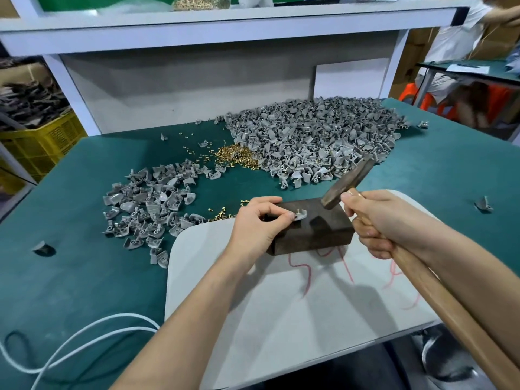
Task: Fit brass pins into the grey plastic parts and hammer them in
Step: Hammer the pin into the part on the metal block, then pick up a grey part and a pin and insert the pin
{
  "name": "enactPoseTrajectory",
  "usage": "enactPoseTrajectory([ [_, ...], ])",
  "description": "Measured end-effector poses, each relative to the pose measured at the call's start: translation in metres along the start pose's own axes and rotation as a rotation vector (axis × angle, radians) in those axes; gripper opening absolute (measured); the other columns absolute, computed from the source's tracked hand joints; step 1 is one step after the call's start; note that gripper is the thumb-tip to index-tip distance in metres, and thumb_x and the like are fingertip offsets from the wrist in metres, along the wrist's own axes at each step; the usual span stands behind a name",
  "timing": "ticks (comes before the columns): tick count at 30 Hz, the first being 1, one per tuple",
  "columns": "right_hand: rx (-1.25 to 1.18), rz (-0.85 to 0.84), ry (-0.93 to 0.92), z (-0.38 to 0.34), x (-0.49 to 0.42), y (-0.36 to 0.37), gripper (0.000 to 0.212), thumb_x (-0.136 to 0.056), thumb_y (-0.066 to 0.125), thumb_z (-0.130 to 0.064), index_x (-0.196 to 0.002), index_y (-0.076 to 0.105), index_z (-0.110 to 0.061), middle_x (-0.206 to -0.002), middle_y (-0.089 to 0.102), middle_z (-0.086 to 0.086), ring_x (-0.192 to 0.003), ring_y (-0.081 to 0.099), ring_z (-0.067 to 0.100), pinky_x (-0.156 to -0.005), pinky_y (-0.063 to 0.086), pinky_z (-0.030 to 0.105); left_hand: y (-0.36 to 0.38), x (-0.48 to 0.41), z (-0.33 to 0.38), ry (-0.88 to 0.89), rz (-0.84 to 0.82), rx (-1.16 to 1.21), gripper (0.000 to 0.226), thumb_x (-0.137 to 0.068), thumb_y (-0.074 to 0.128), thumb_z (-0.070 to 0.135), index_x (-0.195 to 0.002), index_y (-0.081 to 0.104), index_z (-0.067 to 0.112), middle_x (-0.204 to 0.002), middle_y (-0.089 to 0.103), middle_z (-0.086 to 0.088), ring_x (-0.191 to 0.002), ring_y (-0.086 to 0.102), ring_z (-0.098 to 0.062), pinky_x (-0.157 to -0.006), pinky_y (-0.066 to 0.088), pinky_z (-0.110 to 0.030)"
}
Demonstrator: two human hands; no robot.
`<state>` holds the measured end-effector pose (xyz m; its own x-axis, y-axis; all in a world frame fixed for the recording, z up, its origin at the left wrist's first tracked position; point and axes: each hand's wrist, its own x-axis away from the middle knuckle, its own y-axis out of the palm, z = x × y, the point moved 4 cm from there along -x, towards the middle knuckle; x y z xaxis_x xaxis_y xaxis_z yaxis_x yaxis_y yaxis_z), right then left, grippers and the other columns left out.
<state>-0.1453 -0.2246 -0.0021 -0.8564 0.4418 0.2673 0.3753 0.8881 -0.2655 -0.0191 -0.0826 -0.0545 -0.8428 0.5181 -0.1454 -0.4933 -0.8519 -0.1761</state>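
Note:
My left hand (pixel 257 220) pinches a small grey plastic part (pixel 300 214) with a brass pin standing in it, on top of a dark metal block (pixel 315 232). My right hand (pixel 377 220) grips the wooden handle of a hammer (pixel 347 184). The hammer's head is raised above and to the right of the part, blurred. A small pile of grey parts (pixel 152 204) lies to the left. A large heap of grey parts (pixel 318 139) lies behind. Loose brass pins (pixel 235 156) sit between the piles, with more pins (pixel 221 216) beside my left hand.
The block rests on a white board (pixel 295 305) with red marks, on a green table (pixel 84 277). A white cable (pixel 70 344) loops at the front left. Stray grey parts (pixel 483 204) lie about. A yellow crate (pixel 42 144) stands left; a person (pixel 464 38) is behind right.

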Motion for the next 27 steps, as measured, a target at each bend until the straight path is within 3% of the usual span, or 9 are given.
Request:
enactPoseTrajectory([
  [5, -0.032, -0.007, -0.005, 0.002, -0.005, 0.001, 0.031, -0.1, 0.04, -0.034, -0.079, 0.041, -0.012, -0.041, 0.027, -0.001, -0.026, 0.021, 0.011, -0.033, 0.026, 0.014, 0.0, 0.001, 0.002, 0.001, -0.001, -0.016, 0.025, -0.077, 0.075, 0.008, -0.062, 0.069, 0.025, -0.11, 0.062, 0.002, -0.102, 0.056, -0.001, -0.095, 0.04, -0.023],
  [10, -0.076, 0.014, -0.033, 0.005, -0.013, -0.008, 0.032, -0.099, 0.043, -0.036, -0.078, 0.043, -0.012, -0.041, 0.029, -0.002, -0.027, 0.022, 0.011, -0.033, 0.027, 0.016, -0.001, 0.004, 0.008, 0.12, 0.028, -0.079, 0.026, -0.079, 0.07, 0.002, -0.069, 0.062, 0.024, -0.107, 0.063, 0.001, -0.102, 0.057, -0.008, -0.086, 0.039, -0.011],
  [14, -0.213, 0.065, 0.006, 0.01, -0.038, -0.026, 0.031, -0.099, 0.043, -0.035, -0.079, 0.042, -0.011, -0.041, 0.03, -0.003, -0.027, 0.023, 0.009, -0.032, 0.026, 0.014, -0.001, 0.009, 0.013, 0.226, 0.063, -0.14, 0.026, -0.08, 0.065, 0.002, -0.077, 0.056, 0.025, -0.09, 0.065, 0.007, -0.093, 0.057, -0.015, -0.087, 0.041, -0.026],
  [18, -0.451, -0.041, 0.119, 0.032, -0.066, -0.024, 0.03, -0.101, 0.037, -0.029, -0.078, 0.042, -0.011, -0.045, 0.033, -0.003, -0.028, 0.028, 0.005, -0.03, 0.029, 0.013, -0.002, 0.01, 0.014, 0.225, 0.067, -0.188, 0.019, -0.081, 0.064, 0.004, -0.081, 0.057, 0.022, -0.085, 0.064, 0.008, -0.091, 0.056, -0.019, -0.09, 0.042, -0.034],
  [22, -0.845, -0.257, 0.218, 0.053, -0.078, -0.028, 0.015, -0.093, 0.046, -0.021, -0.088, 0.05, -0.007, -0.059, 0.043, -0.002, -0.041, 0.04, 0.003, -0.035, 0.04, 0.014, -0.002, 0.011, 0.017, 0.225, 0.111, -0.168, 0.014, -0.082, 0.063, 0.003, -0.081, 0.056, 0.016, -0.081, 0.062, 0.005, -0.086, 0.058, -0.012, -0.088, 0.045, -0.026],
  [25, -0.98, -0.355, 0.256, 0.057, -0.085, -0.033, 0.013, -0.087, 0.047, -0.02, -0.088, 0.05, -0.007, -0.064, 0.045, -0.002, -0.044, 0.044, 0.004, -0.036, 0.042, 0.014, 0.002, 0.018, 0.023, 0.245, 0.111, -0.176, 0.017, -0.083, 0.063, 0.003, -0.08, 0.057, 0.018, -0.08, 0.064, 0.001, -0.081, 0.059, -0.016, -0.082, 0.046, -0.024],
  [27, -1.046, -0.386, 0.249, 0.06, -0.089, -0.03, 0.015, -0.087, 0.047, -0.021, -0.086, 0.051, -0.006, -0.065, 0.046, -0.001, -0.044, 0.045, 0.005, -0.036, 0.042, 0.014, 0.009, 0.018, 0.03, 0.174, 0.091, -0.1, 0.019, -0.083, 0.065, 0.004, -0.076, 0.06, 0.02, -0.077, 0.066, 0.0, -0.072, 0.06, -0.014, -0.071, 0.047, -0.017],
])
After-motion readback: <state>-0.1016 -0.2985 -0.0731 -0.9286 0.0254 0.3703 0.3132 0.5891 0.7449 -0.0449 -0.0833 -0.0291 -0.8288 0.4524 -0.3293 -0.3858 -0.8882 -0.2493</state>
